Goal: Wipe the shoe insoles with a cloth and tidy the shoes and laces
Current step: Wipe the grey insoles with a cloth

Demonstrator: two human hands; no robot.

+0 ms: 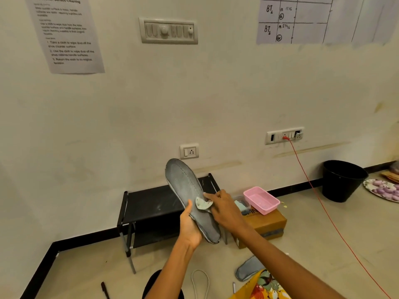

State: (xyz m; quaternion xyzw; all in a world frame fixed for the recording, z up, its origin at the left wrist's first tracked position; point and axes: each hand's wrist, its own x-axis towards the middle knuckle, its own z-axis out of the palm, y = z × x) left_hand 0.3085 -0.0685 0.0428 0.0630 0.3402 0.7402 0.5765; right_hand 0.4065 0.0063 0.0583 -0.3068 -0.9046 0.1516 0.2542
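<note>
Step in hand: wiping of the first insole; judged to be mid-wipe, with most of the task still open.
Left hand (191,226): gripping the insole (190,190) at its lower half, thumb on the near edge, fingers curled behind it.
Insole position: held up in the air between the two hands, tilted, its upper end pointing up and away from the person, above the black rack (155,203).
Right hand (224,209): fingers closed on a small pale cloth (203,203) and pressing it against the insole face, just beside the left thumb.
Cloth contact: touching the middle of the insole; the upper part of the insole is uncovered.
Second insole (248,269): on the floor below the right forearm, near the person's lap, partly hidden by patterned clothing.
Lace (199,281): a white loop on the floor, below the left forearm.
Shoes: not clearly in view; a dark shape at the bottom edge cannot be identified.
Right of the hands: pink tray (261,199) on a cardboard box (267,225).
Next move calls for: a firm left-hand hold while the cloth strokes toward the upper end; then likely a turn of the insole to reach the other face.
</note>
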